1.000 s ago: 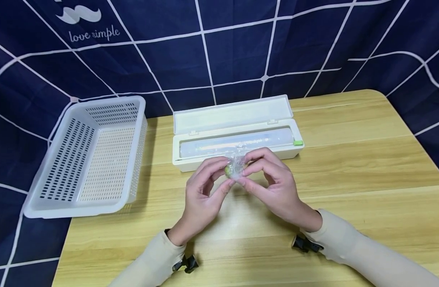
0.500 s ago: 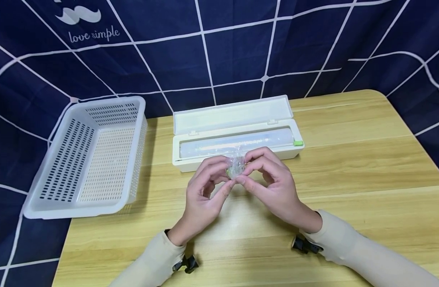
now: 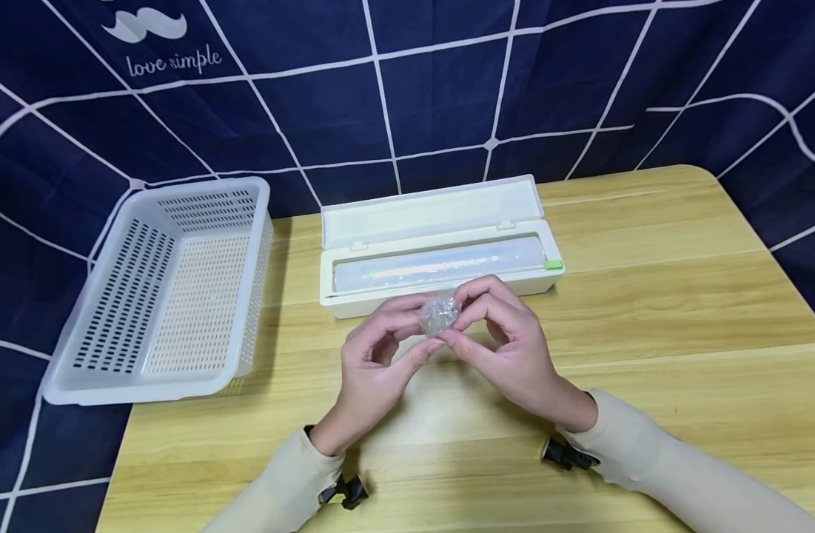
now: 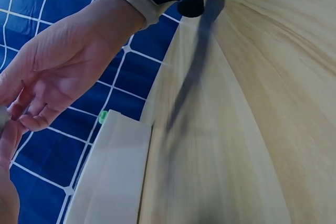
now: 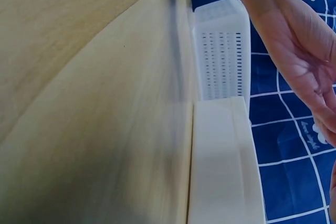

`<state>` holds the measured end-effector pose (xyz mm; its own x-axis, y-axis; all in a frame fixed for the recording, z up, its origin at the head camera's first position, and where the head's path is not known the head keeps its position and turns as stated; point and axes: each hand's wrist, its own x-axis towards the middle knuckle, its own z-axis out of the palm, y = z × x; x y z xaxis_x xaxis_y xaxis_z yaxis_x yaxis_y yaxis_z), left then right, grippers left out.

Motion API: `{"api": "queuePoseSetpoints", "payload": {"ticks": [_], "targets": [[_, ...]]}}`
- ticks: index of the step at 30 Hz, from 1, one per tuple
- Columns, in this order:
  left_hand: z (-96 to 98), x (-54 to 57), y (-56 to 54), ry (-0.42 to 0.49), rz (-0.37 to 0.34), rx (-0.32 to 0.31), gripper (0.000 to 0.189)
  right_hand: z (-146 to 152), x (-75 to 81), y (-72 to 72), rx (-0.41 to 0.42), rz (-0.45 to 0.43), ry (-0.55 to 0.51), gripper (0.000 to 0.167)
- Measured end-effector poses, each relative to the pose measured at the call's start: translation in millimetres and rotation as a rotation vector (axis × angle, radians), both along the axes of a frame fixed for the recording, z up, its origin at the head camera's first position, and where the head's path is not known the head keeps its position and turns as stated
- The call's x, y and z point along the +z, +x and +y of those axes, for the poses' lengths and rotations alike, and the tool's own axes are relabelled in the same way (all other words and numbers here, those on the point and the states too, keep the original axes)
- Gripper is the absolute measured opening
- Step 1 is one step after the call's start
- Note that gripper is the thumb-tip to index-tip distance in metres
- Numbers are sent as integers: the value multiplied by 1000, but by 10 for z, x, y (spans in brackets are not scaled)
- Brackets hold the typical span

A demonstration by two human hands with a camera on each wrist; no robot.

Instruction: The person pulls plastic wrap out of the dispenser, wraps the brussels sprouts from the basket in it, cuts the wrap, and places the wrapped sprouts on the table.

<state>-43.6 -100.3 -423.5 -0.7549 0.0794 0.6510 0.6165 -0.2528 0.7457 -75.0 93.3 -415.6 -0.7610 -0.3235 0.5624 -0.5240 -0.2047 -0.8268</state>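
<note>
In the head view, a small round thing wrapped in crinkled cling film (image 3: 440,314) is held between both hands above the table. Its pale greenish colour shows faintly through the shiny film. My left hand (image 3: 379,348) grips it from the left, with curled fingers behind and the thumb at its lower edge. From the right, my right hand (image 3: 503,337) pinches it, thumb tip close to the other thumb. Just behind the hands stands an open white cling film box (image 3: 360,303), and a roll of cling film (image 3: 440,264) lies inside. The wrist views barely catch the held thing.
A white perforated plastic basket (image 3: 247,318) stands at the left, overhanging the table's edge. The box's lid (image 3: 434,211) is tipped back, and a green slider (image 3: 554,265) sits at its right end. A dark blue gridded cloth (image 3: 440,96) hangs behind the wooden table (image 3: 647,296).
The loose film that stood up from the wrapped thing is now folded down round it. Less of the green shows. The hands have stayed nearly in place, with small finger shifts.
</note>
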Motion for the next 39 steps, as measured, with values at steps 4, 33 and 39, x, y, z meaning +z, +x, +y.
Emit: {"api": "queuePoseSetpoints", "payload": {"ticks": [4, 33, 39], "targets": [[8, 6, -11, 5, -4, 20, 25, 2, -13, -4, 6, 5, -9, 16], [12, 52, 43, -39, -3, 40, 31, -25, -32, -39, -19, 5, 32, 44], [18, 35, 38, -70, 1, 47, 39, -11, -30, -37, 4, -4, 19, 30]]}}
